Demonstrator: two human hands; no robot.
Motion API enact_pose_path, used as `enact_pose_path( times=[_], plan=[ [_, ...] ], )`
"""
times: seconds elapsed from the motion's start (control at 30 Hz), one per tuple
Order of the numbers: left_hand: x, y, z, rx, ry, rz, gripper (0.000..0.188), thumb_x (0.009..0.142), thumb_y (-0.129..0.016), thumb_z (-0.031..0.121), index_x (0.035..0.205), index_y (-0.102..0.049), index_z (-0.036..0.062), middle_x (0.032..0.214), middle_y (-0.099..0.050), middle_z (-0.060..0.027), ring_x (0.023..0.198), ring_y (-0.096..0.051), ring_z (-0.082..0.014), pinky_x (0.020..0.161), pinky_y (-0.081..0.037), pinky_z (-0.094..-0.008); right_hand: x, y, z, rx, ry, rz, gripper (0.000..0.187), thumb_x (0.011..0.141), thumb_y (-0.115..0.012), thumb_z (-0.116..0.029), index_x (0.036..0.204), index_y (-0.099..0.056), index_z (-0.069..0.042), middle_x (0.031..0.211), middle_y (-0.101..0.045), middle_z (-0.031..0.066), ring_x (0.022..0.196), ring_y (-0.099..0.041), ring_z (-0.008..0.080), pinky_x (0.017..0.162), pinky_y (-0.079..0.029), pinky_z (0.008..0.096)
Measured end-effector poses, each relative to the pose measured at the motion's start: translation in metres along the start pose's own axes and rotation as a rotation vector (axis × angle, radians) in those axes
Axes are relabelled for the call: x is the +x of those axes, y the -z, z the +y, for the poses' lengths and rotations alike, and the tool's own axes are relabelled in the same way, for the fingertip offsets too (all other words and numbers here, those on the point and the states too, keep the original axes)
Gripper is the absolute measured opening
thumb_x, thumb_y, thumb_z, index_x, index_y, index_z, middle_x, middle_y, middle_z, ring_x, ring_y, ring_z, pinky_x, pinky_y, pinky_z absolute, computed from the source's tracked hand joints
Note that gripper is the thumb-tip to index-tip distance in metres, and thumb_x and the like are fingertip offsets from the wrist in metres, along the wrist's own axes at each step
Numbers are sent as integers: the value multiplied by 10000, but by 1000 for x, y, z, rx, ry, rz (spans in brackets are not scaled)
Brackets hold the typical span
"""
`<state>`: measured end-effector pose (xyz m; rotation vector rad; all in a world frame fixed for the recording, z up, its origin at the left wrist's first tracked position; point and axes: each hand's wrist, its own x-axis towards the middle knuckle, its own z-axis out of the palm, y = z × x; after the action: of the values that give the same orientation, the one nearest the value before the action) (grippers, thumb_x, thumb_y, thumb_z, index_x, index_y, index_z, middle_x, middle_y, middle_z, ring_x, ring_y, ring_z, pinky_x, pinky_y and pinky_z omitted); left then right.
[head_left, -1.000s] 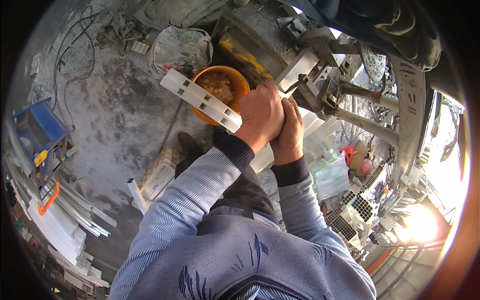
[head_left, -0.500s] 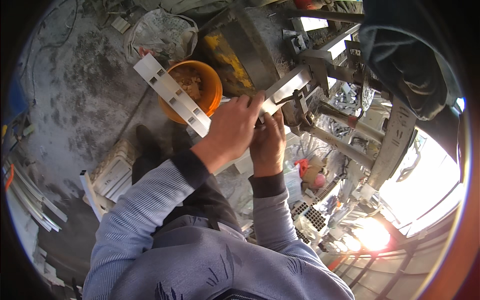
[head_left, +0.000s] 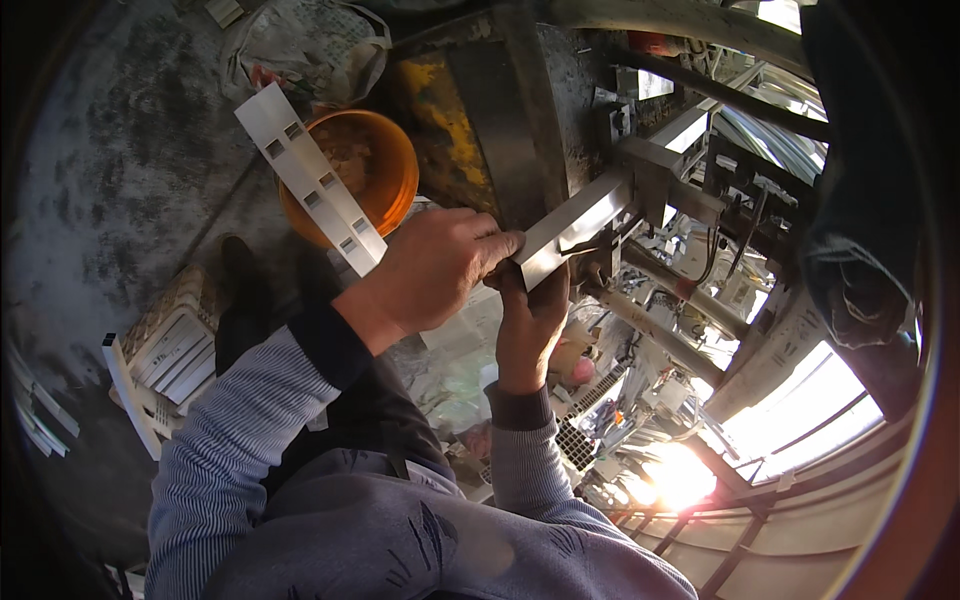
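Observation:
A silver square metal tube [head_left: 583, 222] slants from the machine at the upper right down to my hands. My left hand [head_left: 440, 262] is closed, with its finger and thumb pinched at the tube's near end. My right hand [head_left: 533, 325] grips that same end from below, its fingertips partly hidden behind the metal. Left of my left hand, a pale metal strip [head_left: 318, 190] with several square slots lies across the front of an orange bucket [head_left: 398, 180]. Its lower end disappears behind my left hand.
Metal clamps and bars [head_left: 655, 165] of the machine surround the tube's far end. A white bag [head_left: 305, 50] stands behind the bucket. At lower left is a crate [head_left: 185, 335] of pale strips. Dark blue denim cloth [head_left: 865, 230] hangs at the right. Scattered offcuts lie below the machine.
The view has shifted, so the bucket and crate sit further left. My left hand has drawn slightly back toward the tube's end, while my right hand stays beneath it.

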<state>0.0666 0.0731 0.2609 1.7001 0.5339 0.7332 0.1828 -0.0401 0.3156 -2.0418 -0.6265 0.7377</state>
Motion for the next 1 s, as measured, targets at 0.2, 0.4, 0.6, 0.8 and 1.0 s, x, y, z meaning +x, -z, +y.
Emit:
enact_pose_path(
  times=[0.2,0.4,0.6,0.8,1.0],
  plan=[
    [8,-9,0,-121,80,52,259,853,-683,94,1098,-751,48,797,-651,-103,762,-670,-296,651,-531,-403,2,3,-2,-37,-26,29,389,926,-643,12,1286,-498,32,1132,-661,121,990,-682,181,860,-561,314],
    [10,-1,1,-151,103,-6,303,810,-716,-48,1105,-753,6,923,-721,-129,810,-715,-302,681,-570,-373,4,3,-5,-110,-17,30,367,929,-645,8,1264,-498,26,1109,-667,120,972,-690,182,851,-565,314],
    [10,-2,0,-142,133,-19,259,825,-729,-28,1083,-737,0,911,-722,-137,791,-719,-302,683,-567,-370,6,10,5,-117,-2,-11,431,935,-650,-27,1323,-472,33,1110,-663,118,961,-686,184,859,-559,319],
    [13,2,8,-95,137,-18,263,858,-761,16,1117,-727,-11,950,-744,-159,836,-739,-326,717,-577,-373,8,18,11,-23,-62,-79,662,905,-677,-1,1491,-371,34,1291,-640,126,1158,-632,185,965,-528,320],
    [10,18,33,-8,226,-136,436,829,-819,97,1223,-678,-26,1080,-705,-197,997,-690,-366,852,-545,-417,-6,43,16,-91,22,-116,814,881,-716,-2,1596,-327,-26,1137,-728,143,1007,-716,197,900,-577,331]
  ],
)
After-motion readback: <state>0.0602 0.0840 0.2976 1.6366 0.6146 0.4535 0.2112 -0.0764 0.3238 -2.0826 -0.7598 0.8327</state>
